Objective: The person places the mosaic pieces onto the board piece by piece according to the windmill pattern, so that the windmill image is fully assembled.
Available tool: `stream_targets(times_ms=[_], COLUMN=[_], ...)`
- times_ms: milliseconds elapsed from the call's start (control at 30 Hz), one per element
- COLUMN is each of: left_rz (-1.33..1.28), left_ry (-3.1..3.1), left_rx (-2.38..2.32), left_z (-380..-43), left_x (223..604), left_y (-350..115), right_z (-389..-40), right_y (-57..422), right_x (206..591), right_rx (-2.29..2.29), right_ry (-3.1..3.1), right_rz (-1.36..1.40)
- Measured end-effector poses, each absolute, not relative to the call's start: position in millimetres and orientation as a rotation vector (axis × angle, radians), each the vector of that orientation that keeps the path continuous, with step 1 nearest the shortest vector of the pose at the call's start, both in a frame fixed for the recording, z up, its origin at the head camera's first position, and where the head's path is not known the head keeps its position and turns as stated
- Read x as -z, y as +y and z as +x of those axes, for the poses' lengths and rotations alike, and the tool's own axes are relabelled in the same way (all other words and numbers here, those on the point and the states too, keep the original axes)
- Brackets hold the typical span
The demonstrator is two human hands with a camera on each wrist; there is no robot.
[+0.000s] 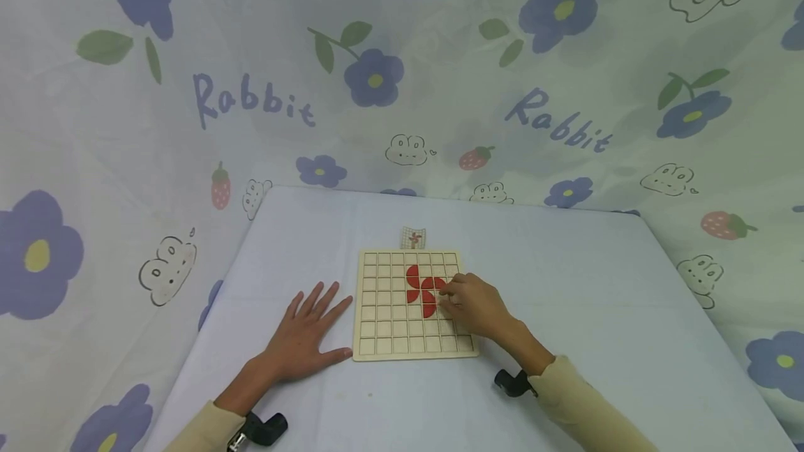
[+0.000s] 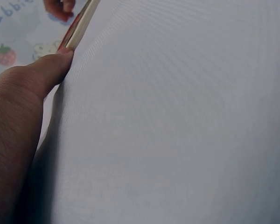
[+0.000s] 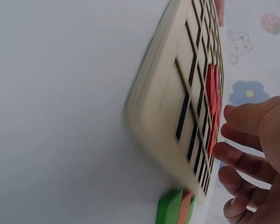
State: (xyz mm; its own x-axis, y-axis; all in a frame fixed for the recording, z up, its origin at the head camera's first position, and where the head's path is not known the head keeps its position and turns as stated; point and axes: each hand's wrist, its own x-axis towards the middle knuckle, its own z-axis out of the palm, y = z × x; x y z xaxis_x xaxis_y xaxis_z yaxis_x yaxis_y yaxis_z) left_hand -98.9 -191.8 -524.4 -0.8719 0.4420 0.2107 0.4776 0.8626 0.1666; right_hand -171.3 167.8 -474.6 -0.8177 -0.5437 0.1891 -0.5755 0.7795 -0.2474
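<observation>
While the left hand (image 1: pixel 301 344) lies spread on the desk (image 1: pixel 565 284), thumb against the board's left edge, presumably steadying the board (image 1: pixel 383 344), the right hand (image 1: pixel 479 307) has bent fingers beside red pieces (image 1: pixel 428 296) on the board; whether they pinch one, I cannot tell.

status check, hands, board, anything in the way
Left hand spread, thumb at left edge of grid board. Right hand over its right side, grip unclear. Red pieces on board. Right hand hides some of it.
</observation>
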Motion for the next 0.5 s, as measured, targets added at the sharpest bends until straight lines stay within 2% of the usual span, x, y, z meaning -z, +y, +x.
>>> stream_targets(times_ms=[500], left_rz=[-0.706], left_ry=[-2.897], left_rx=[0.314], left_z=[-99.8], left_x=[525.2], left_y=[-190.4], right_z=[-142.4], right_y=[232.0], right_x=[468.0], right_rx=[-0.453], right_ry=[-3.142], right_rz=[0.595])
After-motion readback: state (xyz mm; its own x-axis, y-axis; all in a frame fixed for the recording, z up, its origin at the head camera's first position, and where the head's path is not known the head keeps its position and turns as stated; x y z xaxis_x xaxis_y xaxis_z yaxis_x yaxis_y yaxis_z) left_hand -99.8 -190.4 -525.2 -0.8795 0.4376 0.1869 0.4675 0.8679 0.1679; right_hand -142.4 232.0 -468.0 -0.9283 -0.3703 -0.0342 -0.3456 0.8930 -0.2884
